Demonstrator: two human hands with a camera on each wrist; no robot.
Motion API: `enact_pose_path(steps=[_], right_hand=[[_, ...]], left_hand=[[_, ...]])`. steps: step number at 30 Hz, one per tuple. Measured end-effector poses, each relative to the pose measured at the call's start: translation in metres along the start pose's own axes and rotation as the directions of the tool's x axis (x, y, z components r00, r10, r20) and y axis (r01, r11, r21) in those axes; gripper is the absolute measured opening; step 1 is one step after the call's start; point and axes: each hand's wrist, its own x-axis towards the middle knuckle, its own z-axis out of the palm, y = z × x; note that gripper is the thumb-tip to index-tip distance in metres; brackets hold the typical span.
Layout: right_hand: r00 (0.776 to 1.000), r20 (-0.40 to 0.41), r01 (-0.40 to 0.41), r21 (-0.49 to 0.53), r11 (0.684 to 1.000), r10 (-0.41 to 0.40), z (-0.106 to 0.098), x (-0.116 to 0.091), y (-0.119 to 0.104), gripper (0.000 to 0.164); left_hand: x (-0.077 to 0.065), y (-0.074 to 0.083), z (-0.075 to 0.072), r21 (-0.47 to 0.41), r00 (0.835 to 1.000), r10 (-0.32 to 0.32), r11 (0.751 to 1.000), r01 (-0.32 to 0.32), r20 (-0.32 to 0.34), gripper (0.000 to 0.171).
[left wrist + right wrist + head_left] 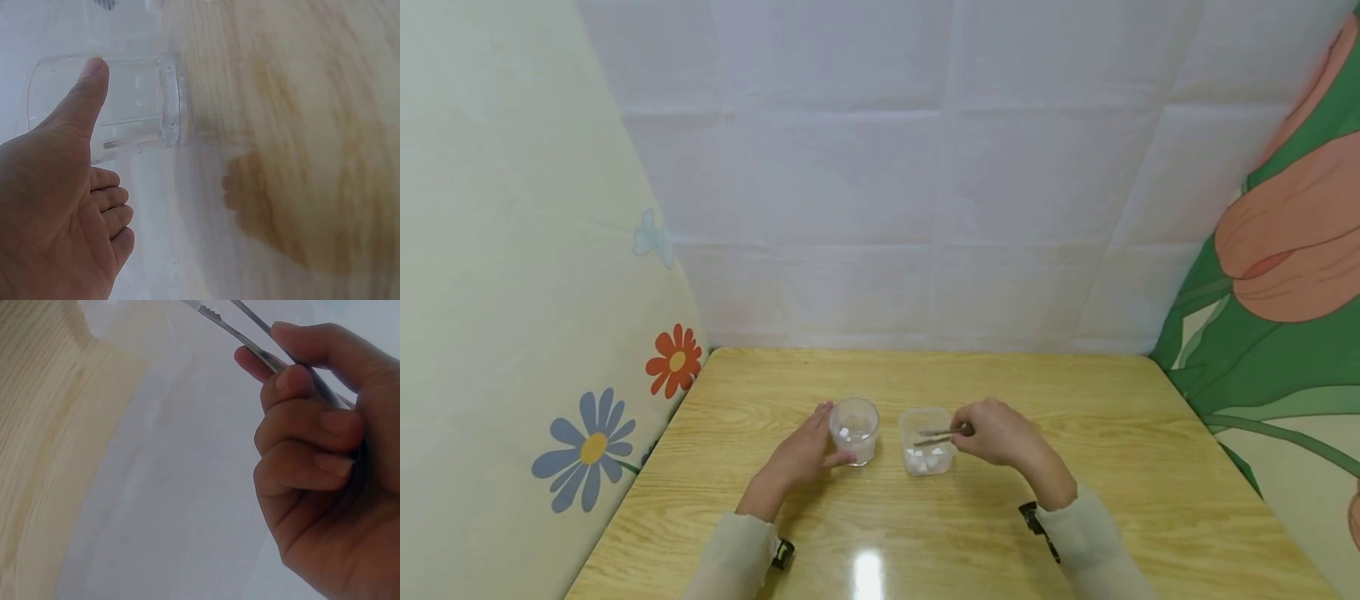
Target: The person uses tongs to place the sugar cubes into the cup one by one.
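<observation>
A clear drinking glass [854, 429] stands on the table with a little whitish content inside. My left hand [803, 450] holds it at its left side, thumb in front and fingers behind. In the left wrist view the thumb [87, 87] lies along the glass [134, 94]. Metal tweezers [943, 432] are gripped in my right hand [996, 431], arms apart over a small clear plastic container [913, 421]. Several white pieces [925, 458] lie in that container. The right wrist view shows the fingers [300, 425] curled round the tweezers [240, 337], with one toothed tip visible.
The wooden table [970, 533] carries the glass and the container side by side, a small gap between them. A white cloth [887, 183] hangs behind the table. Flower-patterned sheets flank it at left [490, 250] and right [1285, 350].
</observation>
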Motion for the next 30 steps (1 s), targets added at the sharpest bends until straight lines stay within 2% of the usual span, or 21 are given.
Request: enact_pose_path(steps=[19,30], right_hand=[[0.997,0.043,0.068,0.002,0.998,-0.068,0.0048,0.0025,0.0034,0.008],[0.996,0.067,0.063,-0.002,0.998,-0.063,0.0025,0.0081,0.0014,0.008]], left_hand=[[0.0001,0.0001,0.0009,-0.001,1.000,-0.004,1.000,0.004,0.000,0.101],[0.0016,-0.0032,0.0030,0.012,1.000,0.017,1.000,-0.017,-0.013,0.100]])
